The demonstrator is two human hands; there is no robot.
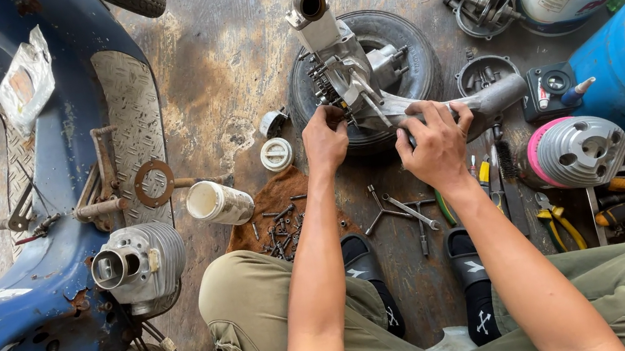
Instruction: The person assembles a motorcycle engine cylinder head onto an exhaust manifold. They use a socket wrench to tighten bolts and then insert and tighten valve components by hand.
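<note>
A grey engine casing [350, 71] lay across a small black tyre [401, 47], and both hands gripped it. The right hand [436, 145] was wrapped tight round the casing's long arm, while the left hand [324, 139], just beside it, pinched at the casing's toothed edge. Below the left wrist, loose screws [279, 230] lay on a brown rag [283, 196].

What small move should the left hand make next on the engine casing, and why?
Probably keep the right hand steady on the engine casing while the left hand finishes working at the toothed part it pinches. The casing only leans on the small tyre, so it could tip.
</note>
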